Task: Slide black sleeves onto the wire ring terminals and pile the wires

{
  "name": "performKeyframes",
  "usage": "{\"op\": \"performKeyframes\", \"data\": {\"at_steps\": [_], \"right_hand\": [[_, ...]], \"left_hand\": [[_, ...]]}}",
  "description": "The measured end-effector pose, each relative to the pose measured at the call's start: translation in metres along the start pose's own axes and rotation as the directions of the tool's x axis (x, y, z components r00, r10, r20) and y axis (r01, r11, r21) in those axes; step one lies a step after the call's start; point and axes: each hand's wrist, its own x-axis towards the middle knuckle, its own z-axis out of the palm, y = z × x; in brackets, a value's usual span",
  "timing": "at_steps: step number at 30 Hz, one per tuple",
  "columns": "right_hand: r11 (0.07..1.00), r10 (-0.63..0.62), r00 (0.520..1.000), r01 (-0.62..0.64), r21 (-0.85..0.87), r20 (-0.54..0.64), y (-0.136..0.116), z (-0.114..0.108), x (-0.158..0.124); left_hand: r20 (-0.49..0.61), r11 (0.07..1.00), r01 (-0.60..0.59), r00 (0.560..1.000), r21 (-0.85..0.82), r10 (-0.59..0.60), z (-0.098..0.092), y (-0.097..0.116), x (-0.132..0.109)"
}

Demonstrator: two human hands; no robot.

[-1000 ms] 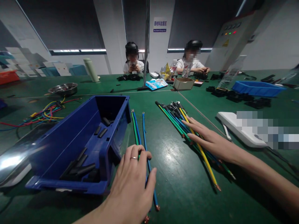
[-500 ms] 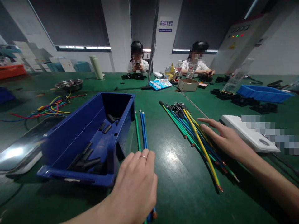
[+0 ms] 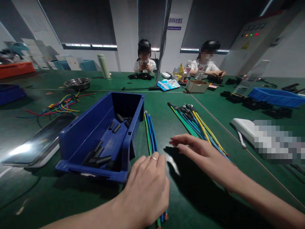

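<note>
My left hand (image 3: 147, 187), with a ring on one finger, is closed over a few blue and green-yellow cables (image 3: 152, 133) lying lengthwise beside the bin. Their upper ends and bare copper lower ends stick out from under it. My right hand (image 3: 200, 152) hovers above the table with fingers apart and nothing in it, left of the lower part of a cable pile (image 3: 190, 119). That pile has green, blue and yellow cables with black sleeves at the far ends. To the left stands a blue bin (image 3: 95, 127) holding several black tubes (image 3: 102, 160).
A flat device with a glossy top (image 3: 40, 143) lies left of the bin. Loose coloured wires (image 3: 62, 106) and a metal bowl (image 3: 77, 83) are behind it. At right are a white device (image 3: 245, 127) and a blue tray (image 3: 276, 96). Two people sit across the table.
My right hand has moved left, off the cable pile, toward my left hand. My left hand stays on the cables. The whole view has shifted slightly.
</note>
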Motion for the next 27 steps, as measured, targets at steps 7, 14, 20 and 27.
{"op": "performKeyframes", "data": {"at_steps": [7, 14, 20, 27], "right_hand": [[0.871, 0.185, 0.966, -0.245, 0.426, 0.178, -0.005, 0.031, 0.029], [0.808, 0.167, 0.971, -0.233, 0.540, 0.170, -0.003, 0.030, 0.024], [0.760, 0.194, 0.981, -0.166, 0.628, 0.023, -0.004, 0.013, 0.022], [0.733, 0.164, 0.986, -0.145, 0.665, 0.035, -0.009, 0.003, 0.014]], "left_hand": [[-0.071, 0.992, -0.075, 0.995, -0.098, 0.068, 0.002, -0.006, -0.001], [-0.149, 0.988, -0.141, 0.980, -0.071, 0.129, 0.006, 0.001, -0.003], [-0.063, 0.993, -0.097, 0.993, 0.061, 0.101, 0.016, -0.008, -0.006], [0.216, 0.978, -0.201, 0.959, 0.060, 0.184, 0.012, -0.011, 0.000]]}}
